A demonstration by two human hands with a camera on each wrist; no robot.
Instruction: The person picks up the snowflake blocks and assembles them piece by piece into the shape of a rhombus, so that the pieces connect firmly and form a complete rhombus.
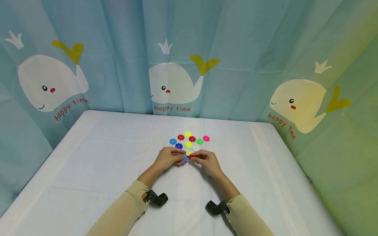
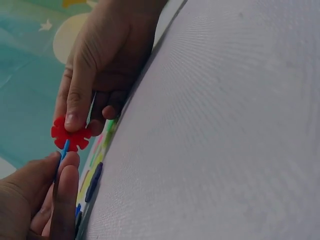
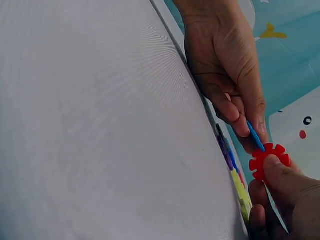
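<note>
My left hand (image 1: 167, 158) pinches a light blue notched plastic disc (image 3: 255, 135) between thumb and fingers. Opposite it, my right hand (image 1: 209, 162) pinches a red flower-shaped disc (image 2: 60, 132), the thumb flat on its face. Blue and red discs meet at their edges, crosswise to each other, just above the table. How deep the notches sit in one another cannot be told. Beyond the fingers lie a yellow disc (image 1: 188, 153), a white disc (image 1: 196, 148) and a dark blue disc (image 1: 178, 146), partly near or behind the hands.
Farther back on the white table (image 1: 103, 157) lie several loose discs, among them a light blue one (image 1: 173, 141), a green one (image 1: 199, 141) and a pink one (image 1: 206, 138). A whale-print curtain (image 1: 236, 65) hangs behind the table's far edge.
</note>
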